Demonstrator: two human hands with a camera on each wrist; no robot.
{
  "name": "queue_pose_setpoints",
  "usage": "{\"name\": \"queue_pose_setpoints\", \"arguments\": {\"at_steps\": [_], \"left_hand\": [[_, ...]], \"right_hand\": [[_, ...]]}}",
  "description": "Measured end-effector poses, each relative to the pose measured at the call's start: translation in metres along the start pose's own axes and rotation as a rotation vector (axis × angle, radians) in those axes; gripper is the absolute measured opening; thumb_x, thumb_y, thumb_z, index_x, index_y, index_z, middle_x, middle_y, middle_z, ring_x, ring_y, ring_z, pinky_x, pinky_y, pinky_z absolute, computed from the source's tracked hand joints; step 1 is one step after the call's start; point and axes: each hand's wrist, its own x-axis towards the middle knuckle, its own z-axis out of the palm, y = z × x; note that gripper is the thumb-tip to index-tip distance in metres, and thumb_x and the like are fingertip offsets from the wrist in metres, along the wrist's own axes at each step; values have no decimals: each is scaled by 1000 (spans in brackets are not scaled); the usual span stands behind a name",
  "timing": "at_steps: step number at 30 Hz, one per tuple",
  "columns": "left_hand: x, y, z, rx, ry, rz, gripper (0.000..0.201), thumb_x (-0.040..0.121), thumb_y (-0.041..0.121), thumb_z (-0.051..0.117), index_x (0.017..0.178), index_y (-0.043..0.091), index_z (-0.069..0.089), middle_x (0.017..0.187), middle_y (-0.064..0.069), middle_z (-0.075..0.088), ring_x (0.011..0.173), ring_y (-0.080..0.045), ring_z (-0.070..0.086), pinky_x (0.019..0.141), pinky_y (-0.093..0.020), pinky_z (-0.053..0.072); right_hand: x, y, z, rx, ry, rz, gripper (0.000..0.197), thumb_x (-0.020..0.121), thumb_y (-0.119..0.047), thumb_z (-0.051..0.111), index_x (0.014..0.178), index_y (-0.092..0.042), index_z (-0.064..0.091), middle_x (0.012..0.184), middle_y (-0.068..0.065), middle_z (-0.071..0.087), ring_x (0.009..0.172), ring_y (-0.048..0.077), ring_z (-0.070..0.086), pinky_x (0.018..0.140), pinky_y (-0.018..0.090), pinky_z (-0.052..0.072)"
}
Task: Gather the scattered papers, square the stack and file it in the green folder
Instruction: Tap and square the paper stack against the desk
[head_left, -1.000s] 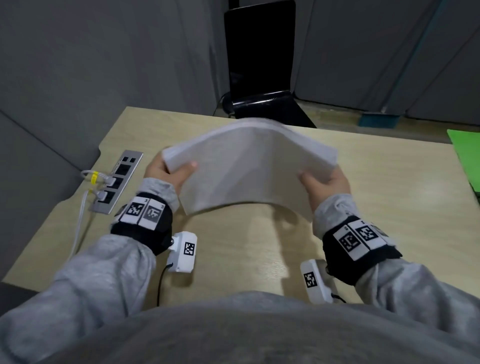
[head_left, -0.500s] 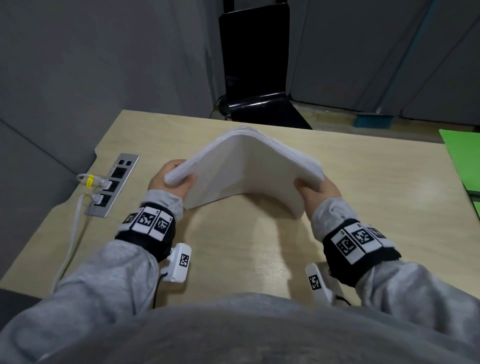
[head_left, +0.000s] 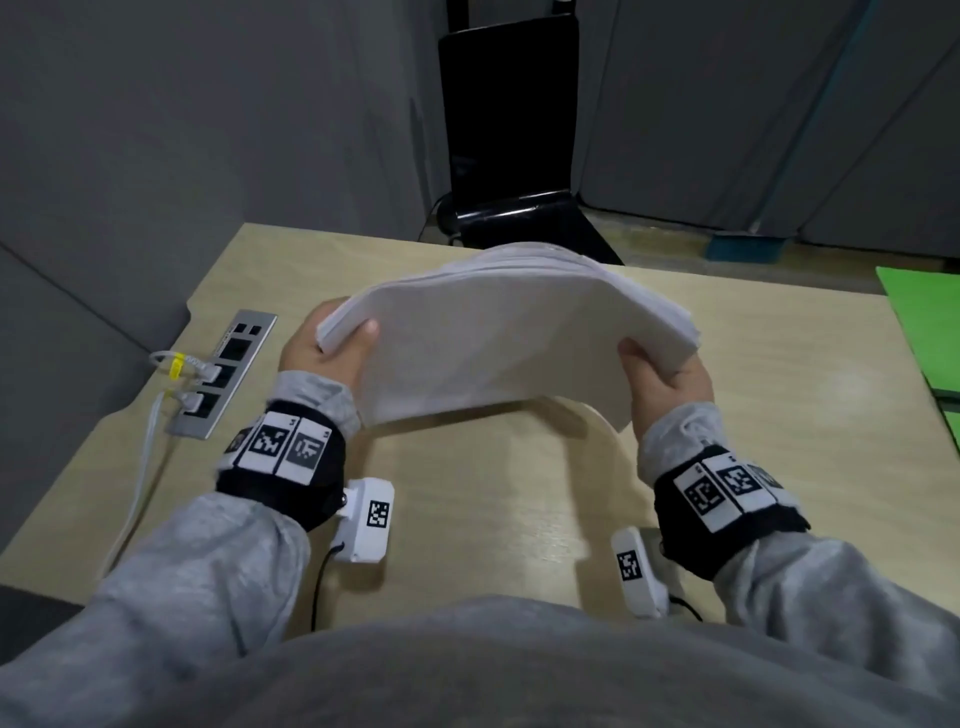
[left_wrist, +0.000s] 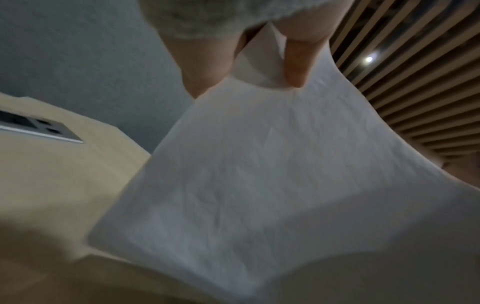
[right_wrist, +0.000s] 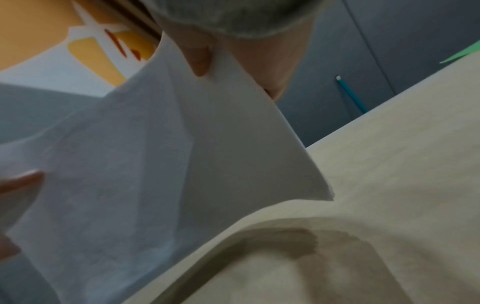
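A stack of white papers (head_left: 498, 338) hangs in the air above the wooden table (head_left: 493, 499), arched upward in the middle. My left hand (head_left: 322, 353) grips its left end, thumb on the near face. My right hand (head_left: 665, 374) grips the right end the same way. In the left wrist view the thumb and fingers pinch the paper stack (left_wrist: 259, 185). From the right wrist the paper stack (right_wrist: 155, 164) bends down from my fingers. A green folder (head_left: 930, 332) lies at the table's right edge, partly cut off.
A metal socket strip (head_left: 223, 374) with white cables plugged in is set into the table's left side. A black chair (head_left: 514, 156) stands beyond the far edge. Grey partition walls surround the table.
The stack has risen a little off the table and its arch has flattened and widened. Both hands kept their grip on the ends.
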Motion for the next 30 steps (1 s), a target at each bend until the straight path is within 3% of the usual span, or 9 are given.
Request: {"name": "queue_pose_setpoints", "arguments": {"at_steps": [4, 8, 11, 13, 16, 20, 24, 27, 30], "left_hand": [[5, -6, 2, 1, -17, -13, 22, 81, 13, 67, 94, 28, 58, 88, 11, 60, 78, -4, 56, 55, -5, 44], [3, -18, 8, 12, 39, -223, 26, 79, 22, 71, 100, 23, 57, 85, 5, 62, 89, -20, 58, 80, -23, 42], [0, -5, 5, 6, 48, -175, 20, 84, 25, 66, 99, 26, 54, 77, 15, 56, 77, -9, 57, 66, -12, 41], [2, 1, 0, -34, 86, -127, 26, 83, 22, 67, 106, 22, 55, 80, 16, 56, 74, -2, 55, 54, -7, 42], [5, -7, -3, 49, 59, -172, 45, 78, 19, 72, 118, 7, 55, 89, 6, 61, 88, -16, 59, 73, -13, 44], [1, -20, 3, 220, -20, -452, 75, 72, 36, 76, 132, 7, 41, 130, -12, 55, 119, -26, 52, 94, -27, 37], [-1, -4, -3, 107, 53, -343, 52, 77, 31, 72, 122, 12, 54, 96, 0, 60, 100, -22, 55, 77, -19, 39], [0, -4, -4, 184, 58, -334, 59, 77, 30, 72, 128, 11, 49, 107, -4, 55, 96, -15, 48, 80, -19, 33], [3, -21, 2, 377, -71, -551, 83, 73, 41, 73, 137, 6, 35, 130, -10, 51, 112, -24, 49, 97, -30, 36]], "right_hand": [[3, 6, 0, 0, -83, -15, 43, 81, -15, 67, 120, -27, 54, 94, -8, 65, 90, 14, 62, 82, 29, 50], [1, 10, 4, -193, -158, 1, 28, 90, -21, 57, 118, -21, 61, 99, 5, 65, 95, 25, 60, 80, 29, 44], [-3, 0, 1, 3, -81, -58, 21, 92, -20, 56, 108, -30, 64, 87, -6, 66, 74, 3, 62, 65, 17, 48], [-2, -3, -4, 114, -11, -109, 16, 88, -19, 62, 97, -32, 63, 82, -12, 66, 67, -8, 61, 65, 16, 50], [1, 0, -5, 47, -80, -60, 34, 78, -20, 73, 109, -28, 60, 93, -5, 66, 88, 9, 64, 74, 19, 49], [-3, 8, -1, -232, -144, 150, 42, 84, -35, 67, 120, -14, 60, 95, 3, 58, 102, 29, 61, 78, 28, 38], [-9, 5, 0, 6, -73, 71, 17, 87, -30, 64, 100, -20, 67, 82, -1, 66, 78, 19, 61, 74, 28, 45], [-6, 8, -2, 55, -39, 3, 19, 83, -27, 68, 102, -24, 65, 83, -9, 67, 79, 8, 62, 76, 26, 48], [-7, 12, 2, -75, -112, 37, 39, 80, -30, 71, 117, -22, 60, 95, -2, 65, 90, 18, 62, 79, 26, 44]]}}
